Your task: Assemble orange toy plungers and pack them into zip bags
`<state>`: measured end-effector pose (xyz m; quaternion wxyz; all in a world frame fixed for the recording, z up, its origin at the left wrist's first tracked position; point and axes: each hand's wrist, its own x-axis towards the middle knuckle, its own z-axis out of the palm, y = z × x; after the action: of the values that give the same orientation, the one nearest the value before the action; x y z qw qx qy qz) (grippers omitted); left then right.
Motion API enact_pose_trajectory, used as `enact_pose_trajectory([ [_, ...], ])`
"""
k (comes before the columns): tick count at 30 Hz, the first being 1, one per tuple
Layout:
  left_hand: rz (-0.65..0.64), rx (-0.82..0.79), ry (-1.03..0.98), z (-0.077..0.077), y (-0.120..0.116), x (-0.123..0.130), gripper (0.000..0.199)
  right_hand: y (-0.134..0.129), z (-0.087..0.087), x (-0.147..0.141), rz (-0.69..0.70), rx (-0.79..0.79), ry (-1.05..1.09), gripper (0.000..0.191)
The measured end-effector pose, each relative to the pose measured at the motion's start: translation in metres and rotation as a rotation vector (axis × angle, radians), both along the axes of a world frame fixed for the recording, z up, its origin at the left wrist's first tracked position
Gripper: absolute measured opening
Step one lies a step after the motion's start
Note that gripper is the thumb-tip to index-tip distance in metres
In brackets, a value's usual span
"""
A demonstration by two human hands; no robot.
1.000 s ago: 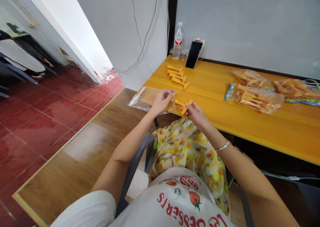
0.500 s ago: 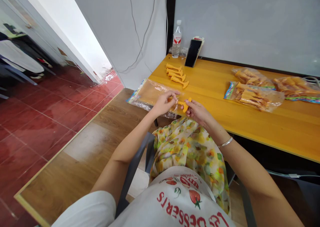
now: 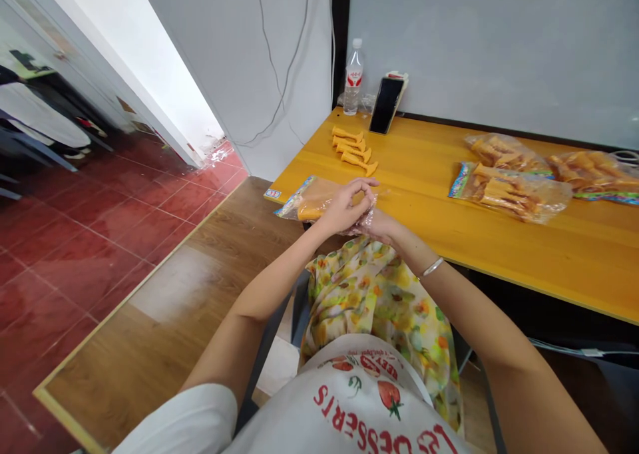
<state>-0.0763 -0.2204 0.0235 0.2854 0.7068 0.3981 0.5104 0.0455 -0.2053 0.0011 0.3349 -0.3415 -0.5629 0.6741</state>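
Yellow tabletop (image 3: 429, 227), hands (image 3: 348, 208) at bag (image 3: 322, 189)

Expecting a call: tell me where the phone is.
In the head view, the phone stands propped at the back left of the table, just right of the bottle.

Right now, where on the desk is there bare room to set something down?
The desk is bare between the loose pieces and the filled bags, and in a strip from those bags to its front edge. Crowded: front left, with the clear bag, left hand and right hand; back left, with the bottle and phone; back right, with the filled bags.
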Motion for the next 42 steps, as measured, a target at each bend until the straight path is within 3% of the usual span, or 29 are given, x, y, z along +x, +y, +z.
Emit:
enact_pose_trajectory([
  [2,0.053,0.002,-0.053,-0.007,0.006,-0.006,0.008,0.016,0.001,0.005,0.099,0.076,-0.12,0.036],
  [4,0.114,-0.035,-0.1,-0.016,0.013,-0.013,0.009,0.04,0.002,0.015,0.109,0.22,-0.298,0.035],
  [8,0.155,-0.158,-0.133,-0.035,0.027,-0.02,0.01,0.094,0.002,0.029,-0.174,0.544,-0.667,0.019],
  [10,0.128,-0.198,-0.13,-0.041,0.034,-0.019,0.01,0.117,0.001,0.028,-0.25,0.704,-0.838,0.031],
  [12,0.089,-0.205,-0.117,-0.043,0.041,-0.017,0.009,0.13,0.0,0.024,-0.189,0.824,-0.996,0.052],
  [14,0.069,-0.191,-0.097,-0.043,0.048,-0.016,0.009,0.136,0.0,0.02,-0.087,0.896,-1.127,0.055],
  [16,0.07,-0.181,-0.08,-0.041,0.055,-0.017,0.007,0.133,0.003,0.021,-0.019,0.943,-1.209,0.047],
  [20,0.044,-0.179,-0.101,-0.036,0.068,-0.019,0.007,0.116,0.007,0.045,0.021,1.028,-1.268,0.037],
  [23,0.036,-0.196,-0.148,-0.036,0.074,-0.018,0.008,0.101,0.007,0.079,-0.036,0.939,-1.171,0.034],
  [27,0.02,-0.216,-0.241,-0.036,0.075,-0.011,0.012,0.079,0.007,0.12,-0.271,0.606,-0.656,0.043],
  [30,0.019,-0.235,-0.266,-0.032,0.072,-0.004,0.011,0.055,0.008,0.132,-0.377,0.379,-0.342,0.054],
  [35,-0.029,-0.199,-0.182,-0.02,0.061,0.011,0.009,0.025,0.007,0.114,-0.417,0.232,-0.206,0.057],
  [42,-0.091,-0.042,-0.046,-0.007,0.038,0.033,0.008,0.032,-0.011,0.066,-0.369,0.082,-0.125,0.045],
])
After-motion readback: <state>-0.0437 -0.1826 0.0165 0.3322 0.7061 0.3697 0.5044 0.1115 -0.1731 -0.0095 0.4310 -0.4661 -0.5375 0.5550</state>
